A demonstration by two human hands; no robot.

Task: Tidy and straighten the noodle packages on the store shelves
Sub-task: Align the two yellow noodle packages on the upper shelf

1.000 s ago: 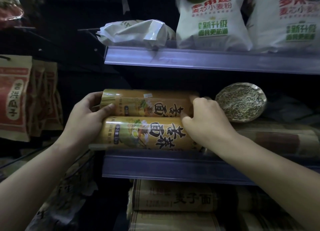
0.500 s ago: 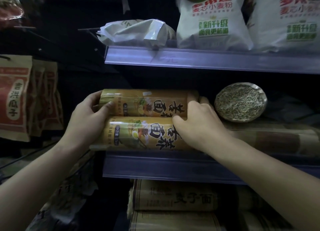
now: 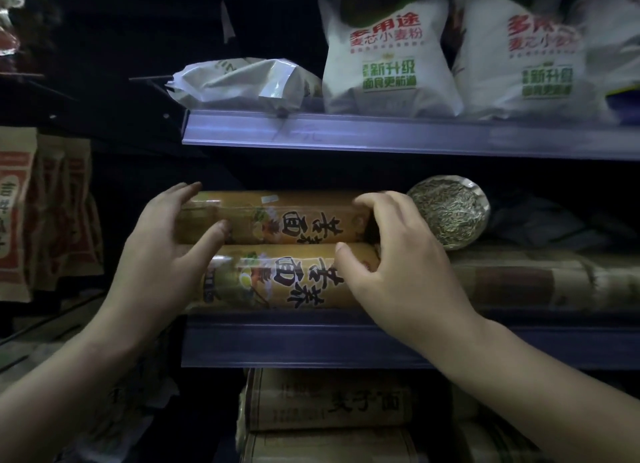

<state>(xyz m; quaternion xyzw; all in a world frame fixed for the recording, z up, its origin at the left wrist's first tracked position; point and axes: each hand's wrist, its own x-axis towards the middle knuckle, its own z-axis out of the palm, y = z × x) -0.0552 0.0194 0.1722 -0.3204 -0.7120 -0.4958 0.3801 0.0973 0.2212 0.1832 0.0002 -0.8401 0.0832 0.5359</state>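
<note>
Upper noodle package (image 3: 277, 216): orange tube lying lengthwise on the lower one, at the left end of the middle shelf (image 3: 311, 338).
Lower noodle package (image 3: 277, 279): same orientation, right at the shelf's front edge; its left end looks about level with the shelf's left corner.
Left hand (image 3: 162, 265): fingers spread, cupping the left ends of both tubes; thumb lies on the upper tube's front.
Right hand (image 3: 398, 265): fingers curled and loosely apart, bracing the right ends; no firm pinch visible.
Neighbour: end-on noodle bundle (image 3: 450, 211) just beside the right hand, resting on brown packages (image 3: 540, 279).
Risk 1: the upper tube sits on a curved surface; uneven end pressure probably rolls it forward off the front edge.
Risk 2: pushing rightward may knock the end-on bundle.
Risk 3: hard squeezing could snap the noodles.
</note>
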